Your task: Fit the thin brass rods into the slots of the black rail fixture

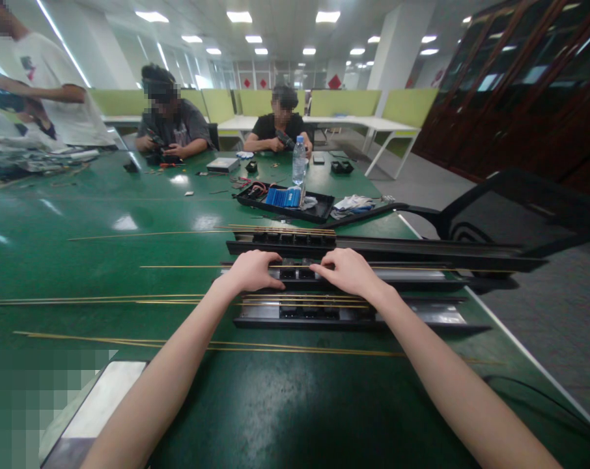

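Three long black channels lie across the green table, with small black blocks inside them. At the middle channel (pixel 412 275), my left hand (pixel 252 270) has its thumb and fingers apart around the left part, beside the black blocks (pixel 288 268). My right hand (pixel 346 270) is at the right end of these blocks, its fingertips drawn together; what they hold, if anything, is too small to make out. A thin brass rod (pixel 187 266) runs along this channel past both hands. More rods lie on the near channel (pixel 422 319) and the far channel (pixel 422 251).
Beyond the channels are a black tray (pixel 319 210) with a blue item, a water bottle (pixel 299 163) and white gloves (pixel 353 205). Loose rods (pixel 104 340) lie nearer me. A black chair (pixel 519 208) stands at the right. Several people are across the table.
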`<act>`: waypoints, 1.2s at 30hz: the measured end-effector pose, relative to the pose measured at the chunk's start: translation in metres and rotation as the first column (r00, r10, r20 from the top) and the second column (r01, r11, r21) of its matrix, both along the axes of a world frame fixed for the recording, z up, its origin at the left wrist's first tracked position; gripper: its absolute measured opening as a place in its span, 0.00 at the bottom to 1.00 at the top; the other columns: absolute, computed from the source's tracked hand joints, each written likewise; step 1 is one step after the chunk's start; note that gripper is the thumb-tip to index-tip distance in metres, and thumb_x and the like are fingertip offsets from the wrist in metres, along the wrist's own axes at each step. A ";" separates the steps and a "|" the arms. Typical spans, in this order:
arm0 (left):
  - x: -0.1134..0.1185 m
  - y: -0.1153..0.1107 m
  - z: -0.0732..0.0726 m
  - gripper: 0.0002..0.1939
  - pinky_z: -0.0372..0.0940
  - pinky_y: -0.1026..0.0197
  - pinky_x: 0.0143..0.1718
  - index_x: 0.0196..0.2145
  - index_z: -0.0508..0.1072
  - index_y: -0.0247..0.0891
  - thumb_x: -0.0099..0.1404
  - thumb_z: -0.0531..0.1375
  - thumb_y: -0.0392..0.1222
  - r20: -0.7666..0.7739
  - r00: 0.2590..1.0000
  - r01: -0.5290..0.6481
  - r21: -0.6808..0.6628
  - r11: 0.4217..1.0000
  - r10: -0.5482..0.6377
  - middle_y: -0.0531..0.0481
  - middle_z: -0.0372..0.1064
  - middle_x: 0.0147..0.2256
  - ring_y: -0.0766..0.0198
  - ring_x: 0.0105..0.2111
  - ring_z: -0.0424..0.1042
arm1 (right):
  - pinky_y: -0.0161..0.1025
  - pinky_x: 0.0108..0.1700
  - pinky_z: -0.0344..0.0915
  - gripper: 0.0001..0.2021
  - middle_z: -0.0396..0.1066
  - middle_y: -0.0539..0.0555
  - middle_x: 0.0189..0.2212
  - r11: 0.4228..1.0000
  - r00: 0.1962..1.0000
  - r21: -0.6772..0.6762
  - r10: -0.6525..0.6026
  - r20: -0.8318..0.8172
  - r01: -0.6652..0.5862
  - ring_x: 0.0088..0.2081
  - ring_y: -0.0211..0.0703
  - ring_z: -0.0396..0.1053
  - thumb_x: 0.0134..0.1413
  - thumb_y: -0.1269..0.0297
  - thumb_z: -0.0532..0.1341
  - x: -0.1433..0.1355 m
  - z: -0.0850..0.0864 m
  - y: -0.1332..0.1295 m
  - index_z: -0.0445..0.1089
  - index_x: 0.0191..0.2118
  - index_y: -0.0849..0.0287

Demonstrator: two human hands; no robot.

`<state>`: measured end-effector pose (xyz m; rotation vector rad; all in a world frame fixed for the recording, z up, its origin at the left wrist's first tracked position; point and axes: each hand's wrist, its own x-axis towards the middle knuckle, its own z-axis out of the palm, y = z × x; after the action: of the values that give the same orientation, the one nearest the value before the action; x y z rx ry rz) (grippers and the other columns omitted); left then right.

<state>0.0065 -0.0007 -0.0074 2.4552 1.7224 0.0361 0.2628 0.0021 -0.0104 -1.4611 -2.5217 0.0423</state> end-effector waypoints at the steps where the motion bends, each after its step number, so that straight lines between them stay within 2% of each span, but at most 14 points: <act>1: 0.000 0.000 0.000 0.39 0.67 0.54 0.50 0.56 0.72 0.48 0.50 0.64 0.68 -0.002 1.000 0.003 0.001 1.000 -0.003 0.47 0.76 0.50 0.48 0.50 0.74 | 0.39 0.37 0.60 0.27 0.80 0.55 0.33 1.000 1.000 -0.003 -0.007 -0.003 0.007 0.37 0.47 0.74 0.64 0.42 0.51 0.001 0.001 0.000 0.80 0.32 0.54; 6: -0.001 0.001 -0.001 0.40 0.67 0.53 0.50 0.56 0.72 0.47 0.50 0.63 0.69 -0.012 1.000 0.021 0.022 1.000 -0.021 0.46 0.76 0.50 0.47 0.50 0.74 | 0.40 0.37 0.59 0.29 0.79 0.56 0.32 1.000 1.000 0.019 -0.012 -0.002 0.012 0.36 0.48 0.74 0.65 0.41 0.49 0.007 0.004 0.003 0.80 0.31 0.55; 29: -0.001 0.002 -0.002 0.40 0.67 0.52 0.50 0.56 0.72 0.47 0.50 0.63 0.69 -0.005 1.000 0.026 0.022 0.999 -0.026 0.45 0.75 0.51 0.46 0.50 0.74 | 0.39 0.36 0.60 0.27 0.79 0.56 0.30 1.000 0.999 -0.023 -0.001 -0.035 0.000 0.34 0.47 0.74 0.64 0.43 0.52 0.017 0.007 0.006 0.80 0.29 0.56; 36: 0.000 0.002 -0.002 0.40 0.67 0.52 0.51 0.56 0.72 0.48 0.49 0.64 0.68 -0.008 1.000 0.009 0.006 1.000 -0.009 0.46 0.75 0.51 0.47 0.50 0.73 | 0.39 0.40 0.62 0.24 0.80 0.55 0.30 0.997 0.997 -0.052 0.057 -0.044 -0.059 0.34 0.47 0.75 0.64 0.47 0.54 0.022 0.011 0.007 0.80 0.29 0.55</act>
<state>0.0061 0.0010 -0.0090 2.4710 1.7173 0.0306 0.2849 0.0094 0.0007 -1.3908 -2.5471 0.1491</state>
